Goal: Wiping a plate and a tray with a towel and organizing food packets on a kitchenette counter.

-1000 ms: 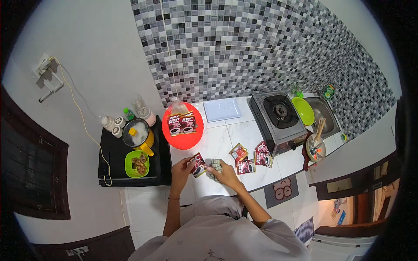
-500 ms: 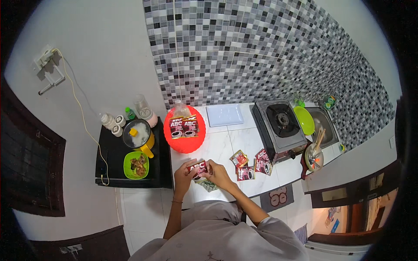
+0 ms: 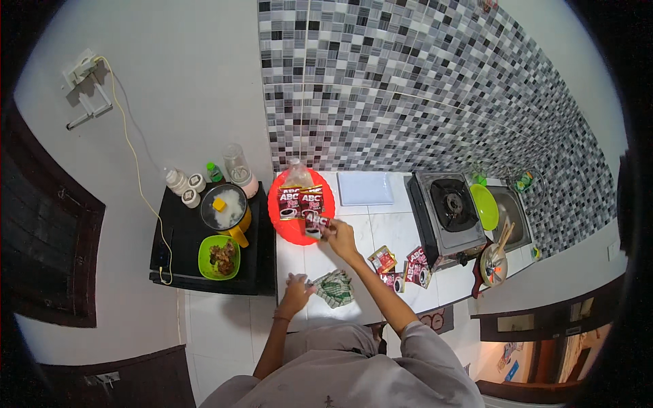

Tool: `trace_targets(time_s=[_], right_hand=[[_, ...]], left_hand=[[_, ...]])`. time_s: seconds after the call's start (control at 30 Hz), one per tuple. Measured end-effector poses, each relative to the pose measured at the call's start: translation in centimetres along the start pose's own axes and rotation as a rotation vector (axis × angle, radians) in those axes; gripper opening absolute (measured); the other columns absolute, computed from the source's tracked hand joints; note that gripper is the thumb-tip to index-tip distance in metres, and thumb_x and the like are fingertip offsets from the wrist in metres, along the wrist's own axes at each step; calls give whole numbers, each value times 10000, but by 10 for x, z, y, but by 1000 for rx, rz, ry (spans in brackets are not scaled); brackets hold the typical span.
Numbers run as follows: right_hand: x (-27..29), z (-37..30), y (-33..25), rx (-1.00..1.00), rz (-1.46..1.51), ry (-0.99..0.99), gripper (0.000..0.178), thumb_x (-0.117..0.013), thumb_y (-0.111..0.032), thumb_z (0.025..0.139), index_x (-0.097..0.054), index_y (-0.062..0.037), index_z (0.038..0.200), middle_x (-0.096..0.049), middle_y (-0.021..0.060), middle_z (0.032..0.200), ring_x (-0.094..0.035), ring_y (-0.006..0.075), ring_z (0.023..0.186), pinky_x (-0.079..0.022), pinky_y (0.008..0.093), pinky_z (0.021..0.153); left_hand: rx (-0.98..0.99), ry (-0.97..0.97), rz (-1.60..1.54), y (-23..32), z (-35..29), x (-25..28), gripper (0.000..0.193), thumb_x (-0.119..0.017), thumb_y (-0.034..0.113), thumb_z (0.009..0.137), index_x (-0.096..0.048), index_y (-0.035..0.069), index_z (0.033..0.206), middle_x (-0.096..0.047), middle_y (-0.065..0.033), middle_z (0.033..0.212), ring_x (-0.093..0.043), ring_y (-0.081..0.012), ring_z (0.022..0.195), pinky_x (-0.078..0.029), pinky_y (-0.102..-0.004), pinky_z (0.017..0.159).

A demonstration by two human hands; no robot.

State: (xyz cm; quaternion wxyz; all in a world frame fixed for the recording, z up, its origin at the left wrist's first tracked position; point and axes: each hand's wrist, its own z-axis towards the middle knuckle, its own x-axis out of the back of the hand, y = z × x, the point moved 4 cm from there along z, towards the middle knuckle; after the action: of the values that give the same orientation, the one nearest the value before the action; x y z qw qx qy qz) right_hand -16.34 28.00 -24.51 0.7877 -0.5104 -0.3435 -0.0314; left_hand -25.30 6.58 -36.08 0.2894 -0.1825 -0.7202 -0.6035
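Observation:
In my right hand (image 3: 340,239) is a dark red coffee sachet (image 3: 315,225), pinched by one edge over the front of a round red tray (image 3: 288,234). Other coffee sachets (image 3: 290,202) of the same kind lie on that tray, partly overlapped by the held one. A clear plastic bottle (image 3: 298,174) stands at the tray's back. My left hand (image 3: 295,295) rests low over the white tiled counter, its fingers apart and nothing in them. Just right of its fingertips lies a crumpled green and white checked cloth (image 3: 334,288).
More sachets (image 3: 416,270) lie right of my forearm, before a gas stove (image 3: 449,211). A white tray (image 3: 365,188) sits by the tiled wall. On the black surface at left are a pot of rice (image 3: 229,204) and a green bowl of food (image 3: 219,258). A sink (image 3: 515,219) lies far right.
My right hand has carried the sachet forward from beside the cloth to the red tray. My left hand has let go of it and dropped slightly toward me, uncovering the cloth.

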Motion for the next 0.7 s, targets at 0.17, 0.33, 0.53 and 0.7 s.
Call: trace_targets(time_s=[0.17, 0.33, 0.53, 0.7], right_hand=[[-21, 45, 25, -60, -138, 70, 201, -781, -149, 838, -725, -6, 969, -711, 207, 864, -709, 357, 778, -538, 449, 689], [-33, 61, 57, -173, -173, 129, 175, -805, -148, 803, -730, -12, 884, -700, 213, 797, -684, 367, 706, -515, 463, 647], [-51, 65, 69, -169, -145, 98, 196, -802, -115, 798, -646, -10, 853, -697, 195, 799, -694, 377, 749, -525, 468, 668], [-55, 68, 69, -133, -152, 132, 358, -810, -34, 774, -537, -9, 1003, -666, 202, 862, -677, 397, 806, -528, 470, 692]], left_hand=[[37, -65, 0, 19, 2, -17, 627, -648, 387, 966, -488, -144, 1258, -446, -415, 1368, -82, -753, 1364, -76, -776, 1127], [53, -85, 128, 23, 7, -28, 655, -648, 376, 974, -452, -157, 1301, -440, -434, 1362, -110, -755, 1354, -115, -760, 1128], [88, -102, 191, 27, 4, -26, 717, -628, 393, 990, -377, -157, 1373, -209, -617, 1358, -91, -815, 1299, -185, -752, 1122], [143, -119, 161, 33, 4, -20, 744, -632, 407, 986, -341, -115, 1430, -68, -662, 1344, -36, -831, 1279, -144, -754, 1132]])
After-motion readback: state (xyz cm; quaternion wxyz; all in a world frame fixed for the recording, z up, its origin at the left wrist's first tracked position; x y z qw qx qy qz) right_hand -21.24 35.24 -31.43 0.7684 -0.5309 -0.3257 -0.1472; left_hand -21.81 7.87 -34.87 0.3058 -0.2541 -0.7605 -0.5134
